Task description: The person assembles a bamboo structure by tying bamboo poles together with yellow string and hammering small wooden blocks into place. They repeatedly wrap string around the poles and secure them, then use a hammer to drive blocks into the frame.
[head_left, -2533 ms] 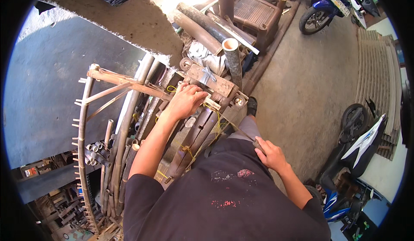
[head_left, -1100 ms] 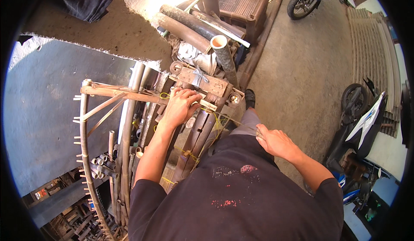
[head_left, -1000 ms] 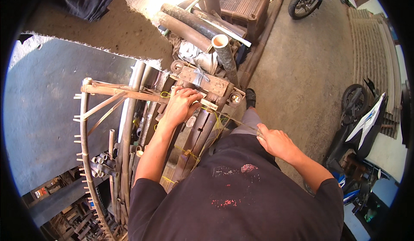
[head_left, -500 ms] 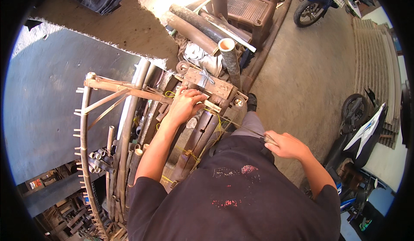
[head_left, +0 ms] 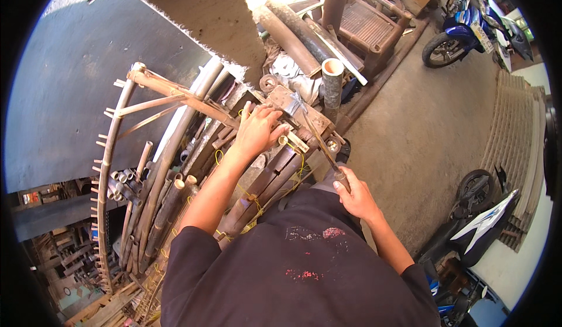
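Fingers of left hand (head_left: 257, 129) spread flat on bamboo frame (head_left: 175, 93); right hand (head_left: 354, 195) fingers clenched round hammer (head_left: 313, 137) handle.

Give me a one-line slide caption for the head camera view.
Left hand steadies a bamboo frame while the right hand holds a hammer over it, motorbikes parked nearby.

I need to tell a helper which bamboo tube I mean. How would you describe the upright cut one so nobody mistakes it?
Start at the curved bamboo frame on the left, then go right past the left hand pressing on the wooden block. Just beyond stands the short bamboo tube. Unlike the long poles lying around it, its pale, hollow round cut end faces up.
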`<state>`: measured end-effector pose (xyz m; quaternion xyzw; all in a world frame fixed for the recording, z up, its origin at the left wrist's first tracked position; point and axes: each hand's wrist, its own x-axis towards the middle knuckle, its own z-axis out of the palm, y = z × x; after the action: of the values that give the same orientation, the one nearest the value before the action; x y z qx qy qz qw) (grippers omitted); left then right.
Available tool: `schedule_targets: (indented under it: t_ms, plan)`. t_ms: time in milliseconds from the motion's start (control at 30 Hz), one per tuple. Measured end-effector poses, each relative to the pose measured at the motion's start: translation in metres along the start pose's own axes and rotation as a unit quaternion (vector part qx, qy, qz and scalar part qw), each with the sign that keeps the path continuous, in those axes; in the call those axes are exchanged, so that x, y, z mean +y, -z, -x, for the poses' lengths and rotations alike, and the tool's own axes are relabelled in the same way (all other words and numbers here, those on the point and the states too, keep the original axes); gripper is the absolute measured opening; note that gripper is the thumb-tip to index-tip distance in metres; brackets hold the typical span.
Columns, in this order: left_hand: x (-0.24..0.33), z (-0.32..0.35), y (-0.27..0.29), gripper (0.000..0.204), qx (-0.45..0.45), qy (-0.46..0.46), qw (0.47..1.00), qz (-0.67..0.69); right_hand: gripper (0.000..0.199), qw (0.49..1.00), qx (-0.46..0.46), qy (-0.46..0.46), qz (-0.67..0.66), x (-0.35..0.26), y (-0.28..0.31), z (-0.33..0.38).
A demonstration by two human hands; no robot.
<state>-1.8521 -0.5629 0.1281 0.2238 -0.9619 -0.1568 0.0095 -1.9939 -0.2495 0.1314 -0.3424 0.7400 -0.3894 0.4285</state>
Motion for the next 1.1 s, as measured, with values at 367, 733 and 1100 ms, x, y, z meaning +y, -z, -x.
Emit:
schedule_targets:
  t_ms: [367,733,1100]
  plan:
    - [-0.013,-0.001,0.005,0.04,-0.045,0.005,0.993,0.113,0.036,0.978,-0.018,0.146,0.151,-0.001,0.053,-0.03]
    - [-0.026,-0.007,0.013,0.048,-0.158,0.005,0.981,0.112,0.036,0.909,-0.128,0.192,0.347,-0.012,0.096,-0.091]
    - [0.043,0.071,-0.031,0.032,0.22,0.264,0.934,0.095,0.037,0.958,-0.196,0.105,0.183,-0.015,0.093,-0.119]
